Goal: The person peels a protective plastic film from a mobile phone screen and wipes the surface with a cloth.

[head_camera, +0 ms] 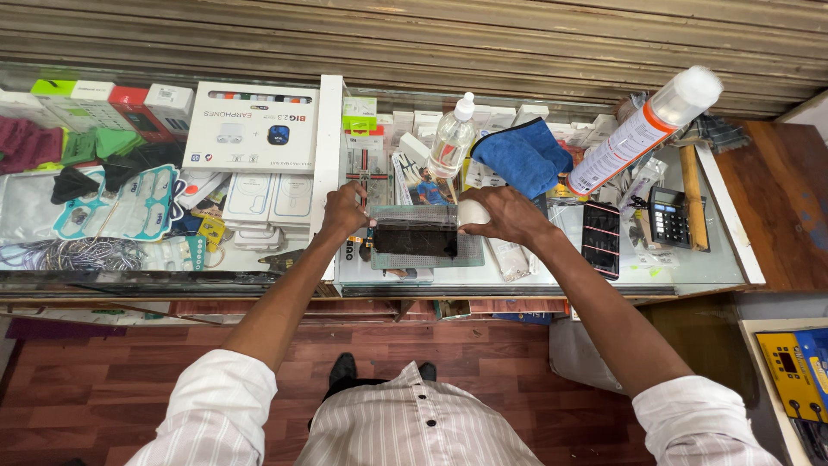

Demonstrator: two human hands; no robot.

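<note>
Overhead view of a glass-topped display surface (690, 267), read from left to right. At far left we see small boxed accessories and a flat white rectangular carton (252, 126) lying under the glass. Near the centre, our left hand (343, 210) is curled, its fingertips pressing the left edge of a dark rectangular screen panel (414, 241). The panel lies flat on a green gridded work mat (470, 255) at the middle of the surface. Behind the mat stands a clear plastic bottle with a white cap (451, 142), upright and just beside a folded blue microfibre cloth (523, 155). Our right hand (504, 216) is closed around a small white wad (472, 213), held at the panel's upper right corner; we cannot tell whether the wad touches the panel. Further right lie a tilted white cylindrical tube with an orange band (642, 134), a black slab with rows of red marks (600, 238), and a black desk calculator (669, 217).

Risks, as we judge them: the left hand pins only one edge, so a firm stroke from the right could skid the panel off the mat. The bottle stands close behind both hands, and a raised wrist could tip it onto the work.
</note>
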